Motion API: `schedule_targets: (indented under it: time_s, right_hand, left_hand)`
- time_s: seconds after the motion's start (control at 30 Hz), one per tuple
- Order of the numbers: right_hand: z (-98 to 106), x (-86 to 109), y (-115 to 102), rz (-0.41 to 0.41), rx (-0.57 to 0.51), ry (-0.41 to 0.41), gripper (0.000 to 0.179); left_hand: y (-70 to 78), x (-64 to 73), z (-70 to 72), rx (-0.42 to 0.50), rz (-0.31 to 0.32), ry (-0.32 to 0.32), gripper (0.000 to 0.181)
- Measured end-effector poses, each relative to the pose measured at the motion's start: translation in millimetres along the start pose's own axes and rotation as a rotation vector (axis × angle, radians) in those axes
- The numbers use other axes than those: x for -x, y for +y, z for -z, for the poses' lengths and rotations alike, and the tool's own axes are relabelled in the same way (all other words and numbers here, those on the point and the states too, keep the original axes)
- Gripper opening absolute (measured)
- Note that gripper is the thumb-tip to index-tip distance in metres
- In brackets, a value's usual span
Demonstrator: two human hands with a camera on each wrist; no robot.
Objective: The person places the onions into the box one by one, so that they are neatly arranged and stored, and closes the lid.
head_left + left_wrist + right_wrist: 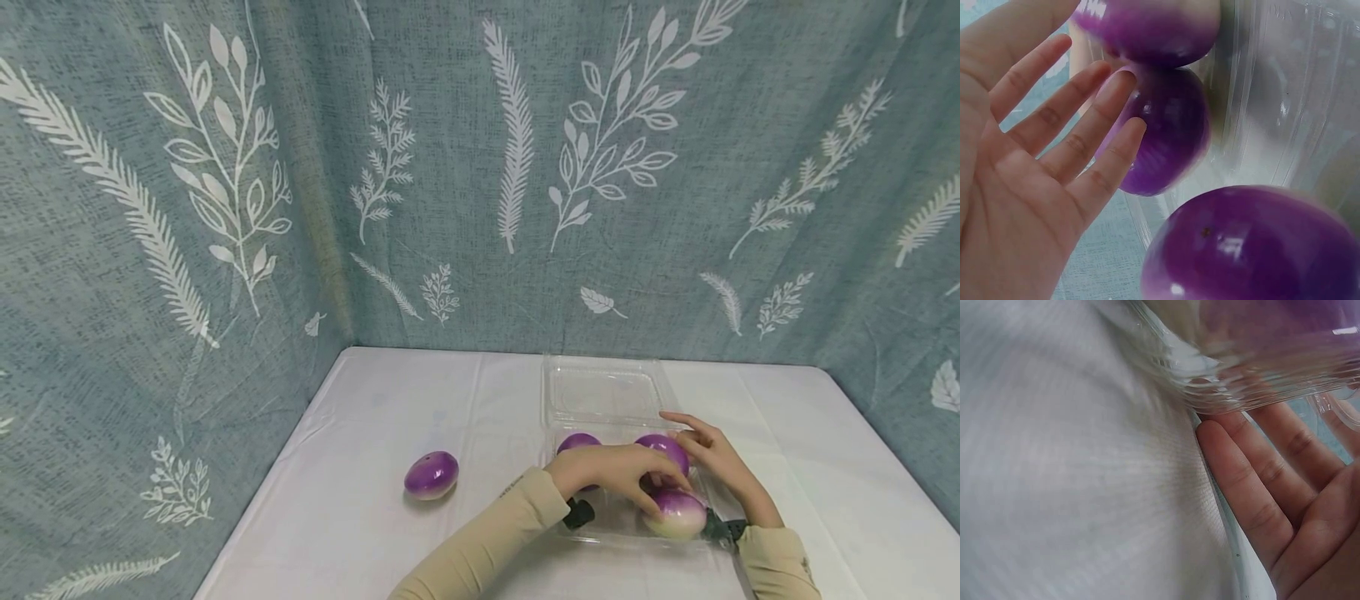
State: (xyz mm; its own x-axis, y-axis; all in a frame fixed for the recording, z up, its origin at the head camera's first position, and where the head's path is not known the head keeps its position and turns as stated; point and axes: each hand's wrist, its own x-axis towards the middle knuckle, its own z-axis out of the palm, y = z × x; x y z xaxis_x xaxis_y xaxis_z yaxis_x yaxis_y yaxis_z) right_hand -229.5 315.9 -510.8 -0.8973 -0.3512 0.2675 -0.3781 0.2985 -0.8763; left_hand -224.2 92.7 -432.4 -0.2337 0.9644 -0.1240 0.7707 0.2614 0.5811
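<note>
A clear plastic clamshell box (600, 537) lies with its lid (603, 392) folded back. Inside are three glossy, rounded purple-and-white vegetables: one at back left (577, 442), one at back right (665, 452) and one at front right (678, 517). My left hand (618, 471) reaches over the box, thumb and fingers around the front-right vegetable. In the left wrist view its fingers (1100, 119) look loosely straight, with no clear grip. My right hand (712, 458) rests against the box's right side, its fingers (1247, 472) extended along the plastic wall.
Another purple-and-white vegetable (432, 476) lies on the white-covered table (360, 433), left of the box. A blue-green curtain (465, 167) with white leaf prints hangs behind the table and at its sides. Dark wrist devices (578, 513) sit at both sleeves.
</note>
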Motion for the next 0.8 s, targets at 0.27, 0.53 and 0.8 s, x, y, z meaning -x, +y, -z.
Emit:
schedule_targets:
  time_s: [0.27,0.53,0.8]
  right_hand:
    - [0.1,-0.3,-0.9,0.019,0.013,0.0,0.037]
    - [-0.2,-0.3,-1.2,0.023,-0.004,-0.005,0.036]
    - [-0.9,0.1,-2.6,0.011,-0.004,-0.004,0.036]
  left_hand:
    - [-1.2,1.8,-0.4,-0.003,0.0,0.013,0.051]
    - [-2.3,2.5,-1.1,0.002,0.0,0.014,0.052]
    - [-1.1,6.4,0.2,0.02,-0.023,0.026,0.05]
